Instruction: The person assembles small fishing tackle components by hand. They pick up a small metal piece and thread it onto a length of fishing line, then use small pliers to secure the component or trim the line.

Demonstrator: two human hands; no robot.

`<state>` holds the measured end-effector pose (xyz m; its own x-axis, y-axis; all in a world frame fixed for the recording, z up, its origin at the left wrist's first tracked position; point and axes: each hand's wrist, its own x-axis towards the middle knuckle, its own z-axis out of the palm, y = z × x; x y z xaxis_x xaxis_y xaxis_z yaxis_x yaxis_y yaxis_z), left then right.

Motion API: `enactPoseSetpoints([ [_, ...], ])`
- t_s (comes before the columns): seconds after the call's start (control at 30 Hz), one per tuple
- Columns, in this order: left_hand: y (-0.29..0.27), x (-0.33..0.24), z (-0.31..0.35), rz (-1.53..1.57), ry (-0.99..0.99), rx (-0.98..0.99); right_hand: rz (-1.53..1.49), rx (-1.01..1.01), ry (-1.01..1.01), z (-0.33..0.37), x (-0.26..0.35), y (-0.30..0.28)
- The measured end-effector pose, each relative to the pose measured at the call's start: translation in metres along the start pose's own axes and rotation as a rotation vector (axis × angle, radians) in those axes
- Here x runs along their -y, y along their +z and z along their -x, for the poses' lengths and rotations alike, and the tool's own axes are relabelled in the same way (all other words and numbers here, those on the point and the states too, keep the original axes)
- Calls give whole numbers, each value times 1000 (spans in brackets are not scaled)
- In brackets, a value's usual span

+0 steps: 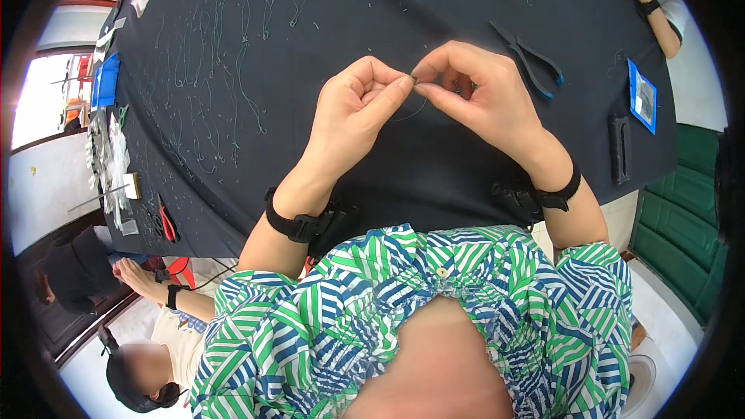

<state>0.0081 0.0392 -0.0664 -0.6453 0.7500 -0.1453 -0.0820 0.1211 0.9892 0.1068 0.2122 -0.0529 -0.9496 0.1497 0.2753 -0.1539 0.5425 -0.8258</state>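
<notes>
My left hand (351, 109) and my right hand (489, 97) meet over the black cloth, fingertips almost touching. Each pinches with thumb and forefinger at a tiny dark piece of thin line (414, 114), whose loop hangs just below the fingers. What sits exactly between the fingertips is too small to make out. To the right of my right hand lie long-nosed pliers (529, 62) with dark handles and blue ends, their handles spread apart.
Many thin greenish lines (242, 70) lie in loops across the left of the black-covered table (349, 15). Red-handled pliers (165, 221), clear bags and a blue packet (105, 81) line its left edge. On the right are another blue packet (642, 97), a black case (619, 147) and another person's arm (656, 19).
</notes>
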Motion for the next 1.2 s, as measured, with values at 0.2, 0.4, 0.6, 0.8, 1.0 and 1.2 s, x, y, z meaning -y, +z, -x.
enactPoseSetpoints([
  [0.2,0,-1,1,23,19,9,5,-1,5,0,0,-1],
  [0.4,0,-2,0,-9,32,9,59,-17,-84,1,-5,-1],
  [0.6,1,0,0,-31,36,4,87,-24,-126,1,-6,-4],
  [0.8,2,3,-1,-85,91,-8,116,-40,-176,1,-7,-4],
  [1.0,2,2,-1,-165,131,-13,130,-39,-178,1,-8,-5],
  [1.2,2,-4,0,-238,125,-23,113,-32,-173,0,-8,-5],
])
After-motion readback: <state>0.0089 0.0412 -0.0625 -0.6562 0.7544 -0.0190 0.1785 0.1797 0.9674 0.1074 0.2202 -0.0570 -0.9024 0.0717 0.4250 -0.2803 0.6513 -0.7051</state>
